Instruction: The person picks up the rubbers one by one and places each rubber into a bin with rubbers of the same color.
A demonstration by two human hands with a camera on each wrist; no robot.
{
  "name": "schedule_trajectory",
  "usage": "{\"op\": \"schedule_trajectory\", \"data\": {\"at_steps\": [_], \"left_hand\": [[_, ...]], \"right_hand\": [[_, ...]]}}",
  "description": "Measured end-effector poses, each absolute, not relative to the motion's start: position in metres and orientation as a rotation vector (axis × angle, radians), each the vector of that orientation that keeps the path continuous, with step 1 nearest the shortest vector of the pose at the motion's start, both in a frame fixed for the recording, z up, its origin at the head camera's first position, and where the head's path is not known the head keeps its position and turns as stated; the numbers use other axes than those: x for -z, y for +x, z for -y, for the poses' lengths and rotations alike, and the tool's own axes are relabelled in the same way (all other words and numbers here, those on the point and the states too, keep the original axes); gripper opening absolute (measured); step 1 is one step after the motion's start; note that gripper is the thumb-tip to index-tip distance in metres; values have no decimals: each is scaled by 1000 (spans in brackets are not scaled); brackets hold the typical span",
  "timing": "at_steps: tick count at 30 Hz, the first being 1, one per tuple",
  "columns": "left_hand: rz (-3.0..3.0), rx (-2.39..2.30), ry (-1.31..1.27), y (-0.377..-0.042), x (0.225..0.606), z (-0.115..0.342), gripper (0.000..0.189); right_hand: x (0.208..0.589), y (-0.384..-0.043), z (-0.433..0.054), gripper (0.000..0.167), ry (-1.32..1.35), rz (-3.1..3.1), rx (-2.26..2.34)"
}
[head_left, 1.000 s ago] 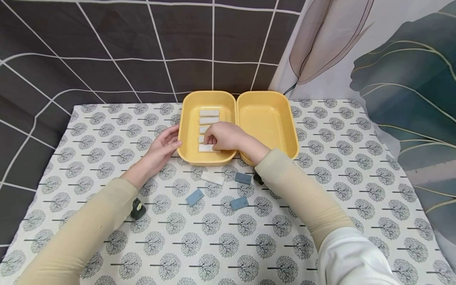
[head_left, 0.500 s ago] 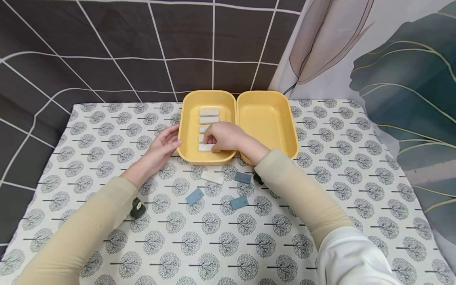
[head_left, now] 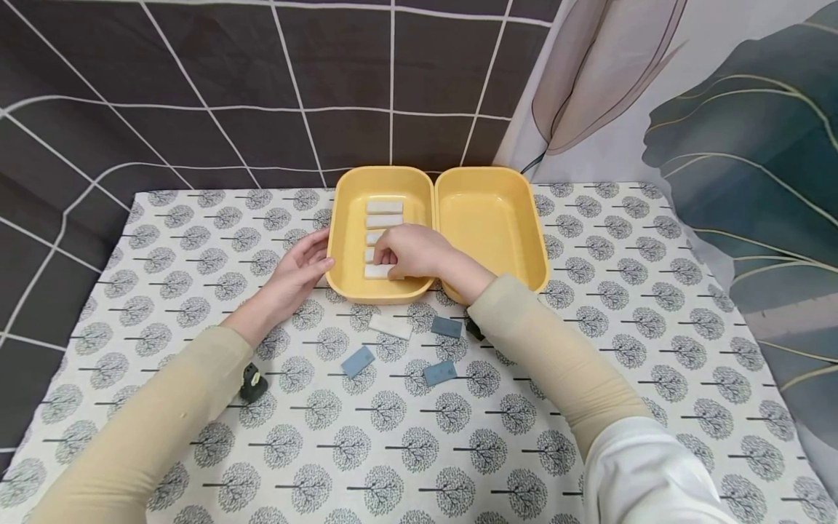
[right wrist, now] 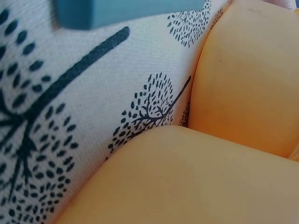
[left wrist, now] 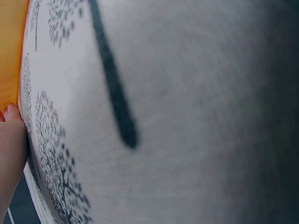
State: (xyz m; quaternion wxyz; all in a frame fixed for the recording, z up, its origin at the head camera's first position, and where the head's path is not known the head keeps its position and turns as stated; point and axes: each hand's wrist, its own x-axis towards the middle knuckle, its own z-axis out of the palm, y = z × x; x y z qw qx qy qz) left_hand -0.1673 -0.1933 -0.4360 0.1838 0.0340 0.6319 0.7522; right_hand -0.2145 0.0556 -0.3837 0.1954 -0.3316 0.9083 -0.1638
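The yellow box (head_left: 382,292) lies unfolded, with two shallow halves side by side. My left hand (head_left: 297,276) rests against the outer left wall of the left half, fingers extended and thumb tip at the rim. Inside that half, several white rectangular blocks (head_left: 385,208) form a column running front to back. My right hand (head_left: 419,251) reaches in over the middle divide, its curled fingers and thumb pinching the frontmost white block (head_left: 376,271) by its right part. The fingers hide the right ends of the blocks behind it. In the left wrist view, only part of the left hand (left wrist: 11,154) shows.
The box's right half (head_left: 491,233) has a bare floor. In front lie a loose white block (head_left: 390,327) and three blue blocks: one at the left (head_left: 358,362), one at the right (head_left: 440,373) and a darker one (head_left: 447,327). A tree-print cloth (head_left: 366,466) covers the table.
The right thumb and the frontmost white block have shifted very slightly. The left hand, the box and the loose blocks stay where they were.
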Motion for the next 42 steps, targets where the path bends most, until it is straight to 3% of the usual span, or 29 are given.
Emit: {"op": "schedule_trajectory", "data": {"at_steps": [26,42], "left_hand": [[-1777,-2131,100,-168,438,193,68],[-1782,-2114,101,-168,437,194,68]], "right_hand": [[375,-209,-67,25,-1003,-2511,782],[353,-175,-81,19,-1017,-2565,942]]}}
